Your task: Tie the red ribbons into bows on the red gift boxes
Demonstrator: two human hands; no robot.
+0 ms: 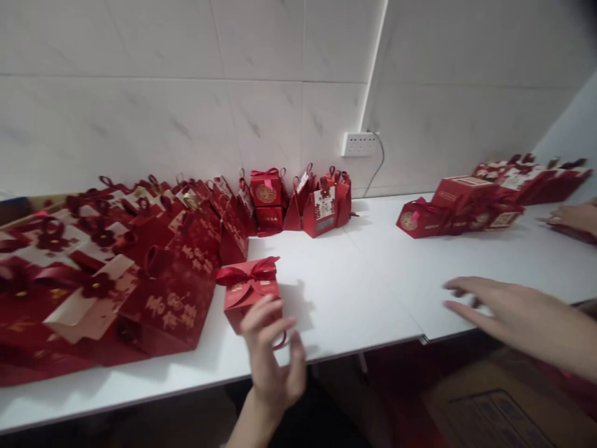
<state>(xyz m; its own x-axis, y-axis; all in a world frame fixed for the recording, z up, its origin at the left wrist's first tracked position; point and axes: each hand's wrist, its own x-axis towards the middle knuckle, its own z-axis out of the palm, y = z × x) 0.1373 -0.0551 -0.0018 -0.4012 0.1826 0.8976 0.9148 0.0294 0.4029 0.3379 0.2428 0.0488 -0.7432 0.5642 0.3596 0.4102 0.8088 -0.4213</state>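
A small red gift box (249, 286) tied with a red ribbon bow stands on the white table near its front edge. My left hand (275, 354) is right in front of it, fingers loosely curled and thumb apart, overlapping its lower corner; whether the fingertips touch it I cannot tell. A thin red loop shows beside those fingers. Over the table's right part, my right hand (504, 305) reaches in from the side, slightly blurred, open and holding nothing. Beyond it lies a group of red ribboned boxes (466, 205), apart from the hand.
Many triangular red gift boxes (177, 286) crowd the left of the white table (364, 274). More stand by the wall (326, 205) and at the far right (536, 177). Another person's hand (576, 218) is at the right edge. A cardboard box (494, 404) sits below.
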